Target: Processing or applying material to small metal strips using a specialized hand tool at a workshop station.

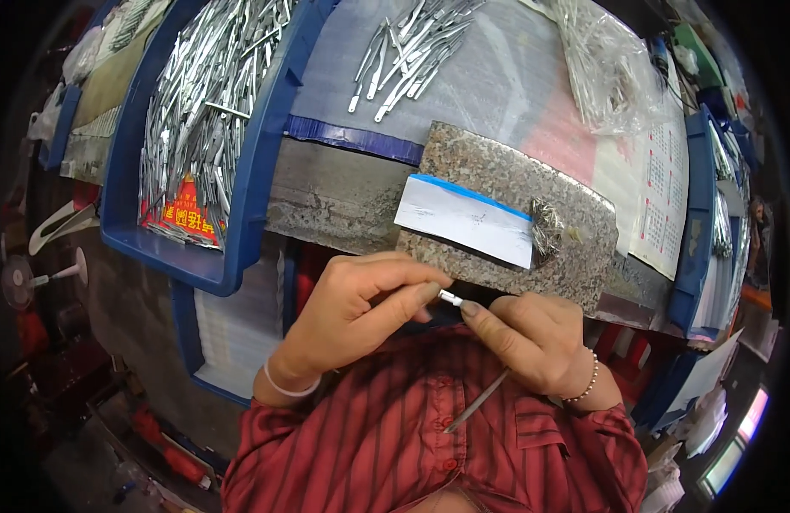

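Silvery and small, so best to hold the metal piece (450, 297) steady just off the near edge of the stone slab (480, 158), with left fingers (409, 301) pinching one end and right fingers (491, 323) the other. Best, too, to angle the thin grey rod (477, 402), apparently gripped in the right hand (533, 342), clear of the striped shirt (360, 427).

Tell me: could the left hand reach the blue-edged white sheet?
Probably yes: the sheet lies on the stone block just beyond the left hand, with nothing visible between, though that hand grips a small silvery piece.
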`<action>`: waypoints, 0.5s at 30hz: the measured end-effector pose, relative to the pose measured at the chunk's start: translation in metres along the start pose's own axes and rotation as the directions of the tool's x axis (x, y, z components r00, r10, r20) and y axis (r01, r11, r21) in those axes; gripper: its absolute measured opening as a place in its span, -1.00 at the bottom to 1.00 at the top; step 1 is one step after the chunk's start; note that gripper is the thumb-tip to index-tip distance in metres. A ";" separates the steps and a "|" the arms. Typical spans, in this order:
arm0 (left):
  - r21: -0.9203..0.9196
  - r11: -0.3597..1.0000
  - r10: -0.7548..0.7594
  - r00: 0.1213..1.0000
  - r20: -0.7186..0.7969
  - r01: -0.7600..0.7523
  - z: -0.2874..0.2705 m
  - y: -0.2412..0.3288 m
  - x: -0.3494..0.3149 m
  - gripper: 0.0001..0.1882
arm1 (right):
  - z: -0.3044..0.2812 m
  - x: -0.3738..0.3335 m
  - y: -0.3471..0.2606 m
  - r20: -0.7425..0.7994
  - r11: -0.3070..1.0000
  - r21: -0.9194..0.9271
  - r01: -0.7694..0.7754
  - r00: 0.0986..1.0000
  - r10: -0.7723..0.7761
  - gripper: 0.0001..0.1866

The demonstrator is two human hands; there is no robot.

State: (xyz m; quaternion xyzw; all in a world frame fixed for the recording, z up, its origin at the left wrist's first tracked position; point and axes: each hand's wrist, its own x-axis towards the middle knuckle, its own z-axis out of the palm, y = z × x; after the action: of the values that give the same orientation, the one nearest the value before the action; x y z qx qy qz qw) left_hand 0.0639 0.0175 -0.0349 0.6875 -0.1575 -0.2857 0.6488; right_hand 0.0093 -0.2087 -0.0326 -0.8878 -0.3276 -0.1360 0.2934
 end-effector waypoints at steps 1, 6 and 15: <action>0.060 0.998 0.029 0.997 0.075 -0.034 -0.006 -0.004 0.001 -0.84 | -0.002 0.002 0.000 0.041 0.997 -0.037 0.063 0.997 -0.061 -0.72; 0.117 0.989 -0.134 0.911 0.391 0.095 -0.013 -0.013 -0.001 -0.79 | -0.006 0.013 -0.001 0.203 0.961 -0.051 0.270 0.945 -0.255 -0.84; 0.114 0.993 0.016 0.979 0.202 -0.039 -0.025 -0.006 -0.003 -0.84 | -0.002 0.035 0.015 0.198 0.979 0.034 0.199 0.959 -0.202 -0.81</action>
State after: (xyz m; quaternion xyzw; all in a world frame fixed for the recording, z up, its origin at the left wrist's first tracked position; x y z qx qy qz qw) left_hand 0.0760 0.0401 -0.0408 0.6899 -0.2481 -0.3347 0.5919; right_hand 0.0456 -0.2015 -0.0222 -0.8571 -0.4446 -0.0728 0.2497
